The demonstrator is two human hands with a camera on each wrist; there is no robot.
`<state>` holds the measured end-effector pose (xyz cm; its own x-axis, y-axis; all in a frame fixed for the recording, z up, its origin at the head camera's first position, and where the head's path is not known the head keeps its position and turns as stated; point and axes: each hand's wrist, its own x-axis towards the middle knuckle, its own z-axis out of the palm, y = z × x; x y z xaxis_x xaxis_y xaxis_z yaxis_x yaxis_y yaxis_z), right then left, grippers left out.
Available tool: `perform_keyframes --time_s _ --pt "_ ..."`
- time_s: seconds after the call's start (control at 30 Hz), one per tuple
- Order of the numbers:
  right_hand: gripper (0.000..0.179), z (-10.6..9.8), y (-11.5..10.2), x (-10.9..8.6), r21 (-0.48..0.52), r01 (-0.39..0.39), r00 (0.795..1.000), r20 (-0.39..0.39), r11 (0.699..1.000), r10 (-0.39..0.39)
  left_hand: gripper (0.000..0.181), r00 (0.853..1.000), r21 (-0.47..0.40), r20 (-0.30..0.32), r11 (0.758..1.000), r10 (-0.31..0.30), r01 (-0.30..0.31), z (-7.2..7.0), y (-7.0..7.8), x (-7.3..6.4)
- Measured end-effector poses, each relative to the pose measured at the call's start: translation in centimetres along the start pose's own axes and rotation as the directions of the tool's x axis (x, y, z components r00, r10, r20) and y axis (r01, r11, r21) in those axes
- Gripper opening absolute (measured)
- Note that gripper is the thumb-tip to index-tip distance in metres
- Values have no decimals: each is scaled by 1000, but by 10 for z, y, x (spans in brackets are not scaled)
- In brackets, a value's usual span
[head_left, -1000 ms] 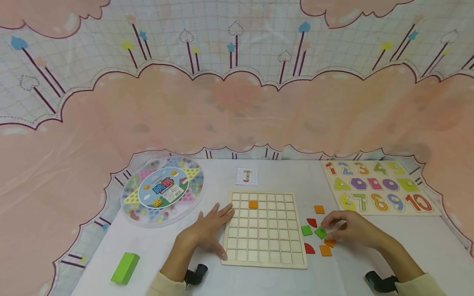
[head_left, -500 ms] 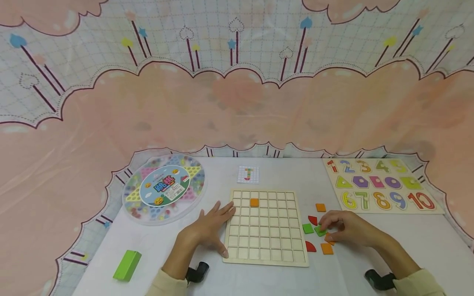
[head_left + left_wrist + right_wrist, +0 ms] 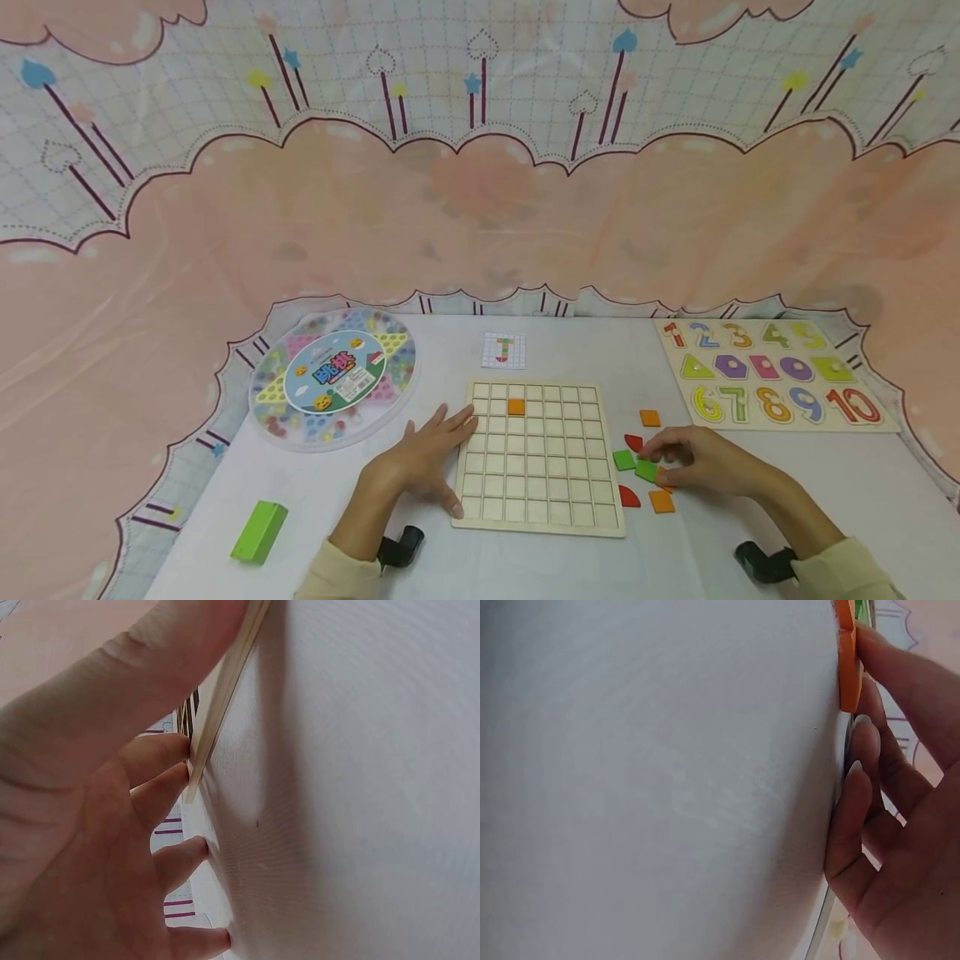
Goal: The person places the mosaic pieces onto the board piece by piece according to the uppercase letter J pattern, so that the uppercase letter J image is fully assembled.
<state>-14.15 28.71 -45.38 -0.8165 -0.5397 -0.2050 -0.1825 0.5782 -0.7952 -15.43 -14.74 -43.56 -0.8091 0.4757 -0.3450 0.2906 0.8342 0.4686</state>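
Note:
A wooden grid board (image 3: pixel 540 485) lies on the table with one orange square tile (image 3: pixel 516 407) in a cell near its top. My left hand (image 3: pixel 420 462) is spread along the board's left edge, fingertips at the upper side and thumb at the lower corner. In the left wrist view, the board's edge (image 3: pixel 225 697) runs beside the thumb. To the board's right, my right hand (image 3: pixel 712 462) pinches a green square tile (image 3: pixel 647 471) at the table with finger and thumb. An orange tile (image 3: pixel 848 671) lies right by the thumb, partly covered in the head view.
Around the right hand lie another green tile (image 3: pixel 624 460), red quarter-round tiles (image 3: pixel 629 497) and orange tiles (image 3: pixel 662 502). A pattern card (image 3: pixel 504 351) is behind the board. A number puzzle (image 3: pixel 772 375), a round marble game (image 3: pixel 333 379) and a green block (image 3: pixel 258 532) stand further out.
The green tile under my right fingers has turned and shifted slightly left, and the right fingertips moved left with it. My left hand stays at the board. The head view tilts a little.

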Motion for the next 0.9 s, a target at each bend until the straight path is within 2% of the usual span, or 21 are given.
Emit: perform_keyframes --time_s 0.2,0.53,0.77,0.9 --pt "29 1 0 2 -20 14 1000 5 1000 -14 126 1000 8 6 1000 -5 5 -2 1 -1" --pt "22 4 -4 7 -82 -76 994 -78 994 70 126 1000 2 6 1000 -7 7 -3 2 -2" --pt "19 -3 0 6 -3 -95 992 -83 995 94 125 1000 -8 6 1000 4 -4 -3 0 -1" --pt "20 -10 -1 3 41 -98 988 -113 994 102 124 1000 -8 10 1000 10 -10 -3 1 -2"
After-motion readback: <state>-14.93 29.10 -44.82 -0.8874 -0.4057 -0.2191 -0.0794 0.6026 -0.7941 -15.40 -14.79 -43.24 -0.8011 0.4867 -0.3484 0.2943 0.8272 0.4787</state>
